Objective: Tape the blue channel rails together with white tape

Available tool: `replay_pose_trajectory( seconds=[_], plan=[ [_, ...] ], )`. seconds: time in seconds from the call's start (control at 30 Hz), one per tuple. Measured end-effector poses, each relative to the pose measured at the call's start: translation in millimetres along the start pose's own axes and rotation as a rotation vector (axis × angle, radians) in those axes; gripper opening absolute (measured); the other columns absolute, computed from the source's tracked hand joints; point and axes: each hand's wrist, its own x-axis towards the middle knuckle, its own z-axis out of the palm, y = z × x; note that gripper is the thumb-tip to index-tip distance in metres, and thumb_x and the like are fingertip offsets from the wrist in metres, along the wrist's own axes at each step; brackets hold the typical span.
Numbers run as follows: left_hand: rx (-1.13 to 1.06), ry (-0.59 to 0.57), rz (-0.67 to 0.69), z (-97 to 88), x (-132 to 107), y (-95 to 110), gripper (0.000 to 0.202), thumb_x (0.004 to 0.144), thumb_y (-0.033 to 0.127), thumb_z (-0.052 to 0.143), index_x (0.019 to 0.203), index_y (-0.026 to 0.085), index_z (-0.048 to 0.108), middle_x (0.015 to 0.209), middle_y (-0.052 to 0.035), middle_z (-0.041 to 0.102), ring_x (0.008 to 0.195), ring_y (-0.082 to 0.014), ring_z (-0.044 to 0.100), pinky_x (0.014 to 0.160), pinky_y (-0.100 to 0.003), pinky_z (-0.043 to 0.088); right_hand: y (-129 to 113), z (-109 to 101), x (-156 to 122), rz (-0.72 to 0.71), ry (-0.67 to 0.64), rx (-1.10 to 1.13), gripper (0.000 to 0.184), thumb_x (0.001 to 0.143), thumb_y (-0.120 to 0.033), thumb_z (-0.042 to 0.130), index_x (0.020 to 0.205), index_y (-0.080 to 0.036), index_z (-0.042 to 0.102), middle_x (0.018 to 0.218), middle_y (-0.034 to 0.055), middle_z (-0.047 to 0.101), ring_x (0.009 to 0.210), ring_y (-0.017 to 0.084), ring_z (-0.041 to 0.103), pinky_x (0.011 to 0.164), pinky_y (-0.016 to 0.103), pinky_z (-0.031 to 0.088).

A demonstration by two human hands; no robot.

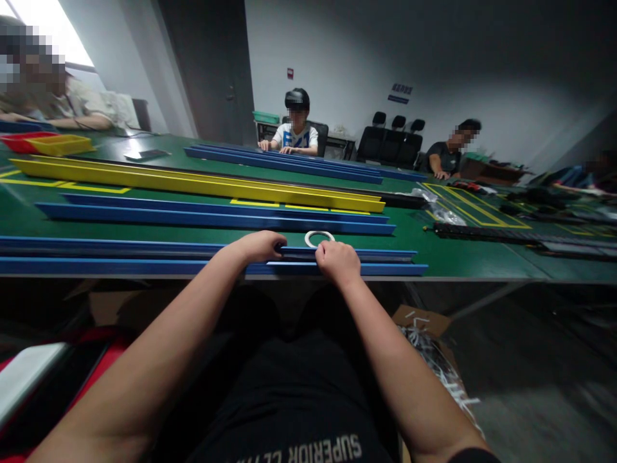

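Observation:
Along the near edge of the table lies a long blue channel [385, 269], with raised walls and a dark inside. My left hand [260, 247] is curled over it, its fingertips down near the far wall and mostly hidden. To its right, my right hand [340, 260] is closed over the same channel, fingers bent inward. Whatever either hand pinches is hidden or too small to name. Just behind my right hand, a white ring like a roll of tape [307, 239] lies flat on the green tabletop [453, 260].
Further back lie another blue channel [216, 217], a yellow channel [202, 185] and more blue channels [289, 163]. Dark strips [482, 233] lie right. Red and yellow trays [60, 144] stand far left. Several people sit around. A carton of white scraps [424, 321] stands below right.

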Motion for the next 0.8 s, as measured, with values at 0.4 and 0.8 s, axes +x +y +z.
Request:
replay_pose_trajectory(
  seconds=[0.4,0.8],
  plan=[
    [0.013,0.028,-0.064,4.4,-6,-15,0.037,0.072,0.046,0.058,0.102,0.027,0.069,0.091,-0.0011,0.072,0.077,-0.0183,0.060,0.062,-0.026,0.038,9,-1,-3,-0.162,0.087,0.183,0.033,0.095,-0.033,0.042,0.119,-0.027,0.064,0.123,0.0072,0.064,0.114,0.022,0.054,0.096,0.036,0.039],
    [-0.010,0.043,-0.056,1.5,-9,-12,0.033,0.072,0.045,0.058,0.096,0.027,0.070,0.081,0.0000,0.071,0.068,-0.0168,0.057,0.057,-0.027,0.034,-12,-7,-2,-0.341,-0.175,0.188,0.033,0.087,-0.040,0.053,0.111,-0.027,0.072,0.162,0.0032,0.017,0.148,0.032,0.003,0.113,0.060,0.009]
  ],
)
